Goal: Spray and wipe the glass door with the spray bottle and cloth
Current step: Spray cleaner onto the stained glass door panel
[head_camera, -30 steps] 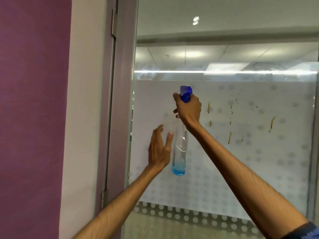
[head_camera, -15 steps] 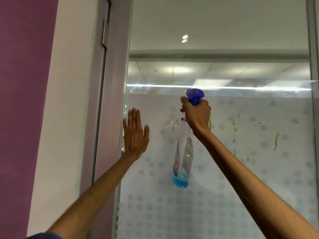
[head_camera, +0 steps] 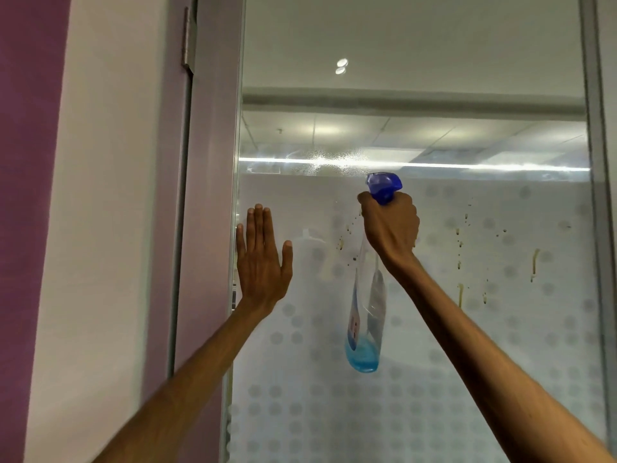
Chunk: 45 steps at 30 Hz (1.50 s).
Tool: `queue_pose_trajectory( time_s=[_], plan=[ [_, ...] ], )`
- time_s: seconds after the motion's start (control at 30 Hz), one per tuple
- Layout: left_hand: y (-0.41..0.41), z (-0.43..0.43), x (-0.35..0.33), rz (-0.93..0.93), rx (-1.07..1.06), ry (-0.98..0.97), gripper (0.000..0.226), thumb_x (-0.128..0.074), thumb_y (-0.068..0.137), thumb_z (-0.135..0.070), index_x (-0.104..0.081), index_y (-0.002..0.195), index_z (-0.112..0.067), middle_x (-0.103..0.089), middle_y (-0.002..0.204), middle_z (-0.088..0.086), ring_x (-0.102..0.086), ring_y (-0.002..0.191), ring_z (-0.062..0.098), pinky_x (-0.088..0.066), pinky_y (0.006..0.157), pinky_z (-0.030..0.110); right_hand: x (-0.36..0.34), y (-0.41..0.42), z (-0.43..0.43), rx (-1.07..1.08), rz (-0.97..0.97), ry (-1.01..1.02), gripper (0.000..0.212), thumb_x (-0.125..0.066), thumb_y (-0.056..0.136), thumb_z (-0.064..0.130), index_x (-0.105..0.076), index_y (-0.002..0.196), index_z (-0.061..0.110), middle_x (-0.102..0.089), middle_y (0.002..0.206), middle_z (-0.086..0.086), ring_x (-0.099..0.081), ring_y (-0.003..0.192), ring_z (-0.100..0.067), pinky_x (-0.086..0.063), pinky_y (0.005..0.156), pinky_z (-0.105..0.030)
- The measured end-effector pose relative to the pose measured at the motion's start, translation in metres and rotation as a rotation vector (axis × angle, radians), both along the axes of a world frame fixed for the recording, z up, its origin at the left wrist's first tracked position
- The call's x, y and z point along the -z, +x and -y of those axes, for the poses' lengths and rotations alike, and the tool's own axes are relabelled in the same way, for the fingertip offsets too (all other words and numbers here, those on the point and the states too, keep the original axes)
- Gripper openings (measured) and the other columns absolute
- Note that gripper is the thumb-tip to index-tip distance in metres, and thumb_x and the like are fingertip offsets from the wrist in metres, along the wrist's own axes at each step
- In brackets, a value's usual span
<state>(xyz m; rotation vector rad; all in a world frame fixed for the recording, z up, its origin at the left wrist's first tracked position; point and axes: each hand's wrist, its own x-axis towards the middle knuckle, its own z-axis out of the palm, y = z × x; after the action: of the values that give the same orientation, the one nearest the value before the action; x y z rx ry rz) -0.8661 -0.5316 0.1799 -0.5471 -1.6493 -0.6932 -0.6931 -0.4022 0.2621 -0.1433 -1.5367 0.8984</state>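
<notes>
Item one: the glass door (head_camera: 434, 379), upright in front of us, its lower part frosted with a pattern of grey dots, its upper part clear. Brownish drips and specks (head_camera: 534, 262) mark the frosted area to the right of centre, with a few more near the middle. A fine patch of mist (head_camera: 329, 158) sits on the pane along the top edge of the frosting, just up and left of the sprayer nozzle.

Item two: the spray bottle (head_camera: 367, 315), clear plastic with a blue trigger head (head_camera: 384, 186) and a little blue liquid pooled at its base. We hold it in our right hand (head_camera: 390, 225), fingers wrapped tight around the neck just under the head; the body hangs below the fist, tilted slightly, close before the glass.

Item three: our left hand (head_camera: 262, 259), flat and spread, fingers up, laid at the left edge of the pane beside the door frame (head_camera: 213, 228). It grips nothing and lies well apart from the bottle, at about the same height as the fist.

Item four: a hinge (head_camera: 187, 38) on the frame, upper left, next to a white and purple wall (head_camera: 30, 195).
</notes>
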Motion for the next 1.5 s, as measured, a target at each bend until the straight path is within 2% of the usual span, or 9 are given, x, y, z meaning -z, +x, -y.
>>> queue_pose_trajectory(
  time_s=[0.2, 0.4, 0.5, 0.63, 0.9, 1.1, 1.33, 1.43, 1.5],
  plan=[
    [0.002, 0.000, 0.000, -0.002, 0.009, -0.008, 0.069, -0.026, 0.101, -0.042, -0.010, 0.158, -0.007, -0.006, 0.167, 0.010, -0.004, 0.155, 0.022, -0.005, 0.126, 0.046, -0.008, 0.038, -0.030, 0.116, -0.043, -0.046, 0.028, -0.062, 0.090, 0.033, -0.064, 0.075, 0.009, -0.072, 0.080, -0.014, -0.053, 0.058, -0.013, -0.036, 0.053, -0.022],
    [0.001, -0.001, 0.002, -0.011, -0.019, -0.002, 0.069, -0.024, 0.101, -0.042, -0.009, 0.158, -0.006, -0.007, 0.167, 0.010, -0.004, 0.155, 0.023, -0.006, 0.126, 0.046, -0.019, 0.071, -0.076, 0.192, -0.080, -0.158, 0.026, -0.061, 0.090, 0.031, -0.050, 0.068, 0.020, -0.072, 0.090, -0.016, -0.059, 0.071, -0.019, -0.040, 0.058, -0.025],
    [0.002, 0.000, 0.002, -0.007, -0.031, -0.006, 0.068, -0.023, 0.101, -0.042, -0.009, 0.158, -0.006, -0.007, 0.167, 0.010, -0.004, 0.155, 0.023, -0.005, 0.126, 0.046, -0.023, 0.081, -0.089, 0.265, -0.096, -0.187, 0.016, -0.059, 0.085, 0.026, -0.051, 0.075, 0.016, -0.064, 0.078, -0.008, -0.055, 0.065, -0.015, -0.035, 0.054, -0.022],
    [0.003, 0.000, 0.003, 0.001, -0.048, -0.015, 0.068, -0.023, 0.101, -0.042, -0.009, 0.158, -0.006, -0.006, 0.167, 0.011, -0.004, 0.155, 0.023, -0.005, 0.126, 0.045, -0.022, 0.083, -0.094, 0.298, -0.098, -0.197, 0.024, -0.059, 0.085, 0.025, -0.045, 0.068, 0.019, -0.043, 0.062, 0.005, -0.042, 0.056, -0.006, -0.030, 0.052, -0.022],
    [0.009, 0.002, 0.003, 0.021, -0.026, -0.024, 0.069, -0.022, 0.101, -0.042, -0.009, 0.157, -0.005, -0.006, 0.166, 0.012, -0.004, 0.155, 0.025, -0.005, 0.126, 0.047, -0.009, 0.060, -0.067, 0.195, 0.013, -0.104, 0.028, -0.061, 0.083, 0.029, -0.069, 0.085, 0.002, -0.071, 0.077, -0.012, -0.053, 0.058, -0.014, -0.034, 0.051, -0.022],
    [0.007, 0.003, 0.003, 0.026, -0.024, -0.051, 0.069, -0.022, 0.101, -0.042, -0.008, 0.157, -0.005, -0.004, 0.167, 0.011, -0.002, 0.155, 0.024, -0.004, 0.126, 0.047, -0.007, 0.039, -0.039, 0.171, 0.021, -0.022, 0.031, -0.060, 0.084, 0.020, -0.042, 0.058, 0.020, -0.042, 0.053, 0.004, -0.039, 0.048, -0.009, -0.030, 0.048, -0.020],
    [0.013, 0.004, 0.002, 0.051, 0.008, -0.042, 0.068, -0.024, 0.101, -0.041, -0.007, 0.157, -0.006, -0.002, 0.167, 0.011, 0.000, 0.155, 0.024, -0.003, 0.126, 0.049, 0.006, 0.039, -0.036, 0.155, 0.012, 0.000, 0.025, -0.063, 0.087, 0.026, -0.050, 0.066, 0.020, -0.051, 0.059, 0.001, -0.048, 0.054, -0.012, -0.034, 0.052, -0.020],
    [0.030, -0.004, 0.019, 0.051, 0.154, 0.021, 0.063, -0.030, 0.102, -0.036, -0.020, 0.156, -0.005, -0.008, 0.166, 0.013, -0.003, 0.155, 0.026, 0.000, 0.126, 0.047, 0.030, 0.045, -0.040, 0.141, 0.003, -0.066, 0.028, -0.065, 0.085, 0.025, -0.047, 0.064, 0.024, -0.066, 0.072, -0.015, -0.060, 0.063, -0.021, -0.042, 0.056, -0.024],
    [0.050, -0.018, 0.051, 0.036, 0.324, 0.057, 0.051, -0.037, 0.101, -0.032, -0.040, 0.145, -0.007, -0.026, 0.161, 0.014, -0.019, 0.152, 0.027, -0.012, 0.126, 0.045, 0.053, 0.047, -0.041, 0.146, 0.022, -0.107, 0.030, -0.066, 0.084, 0.026, -0.044, 0.063, 0.026, -0.072, 0.081, -0.018, -0.066, 0.065, -0.027, -0.044, 0.056, -0.025]
  ],
)
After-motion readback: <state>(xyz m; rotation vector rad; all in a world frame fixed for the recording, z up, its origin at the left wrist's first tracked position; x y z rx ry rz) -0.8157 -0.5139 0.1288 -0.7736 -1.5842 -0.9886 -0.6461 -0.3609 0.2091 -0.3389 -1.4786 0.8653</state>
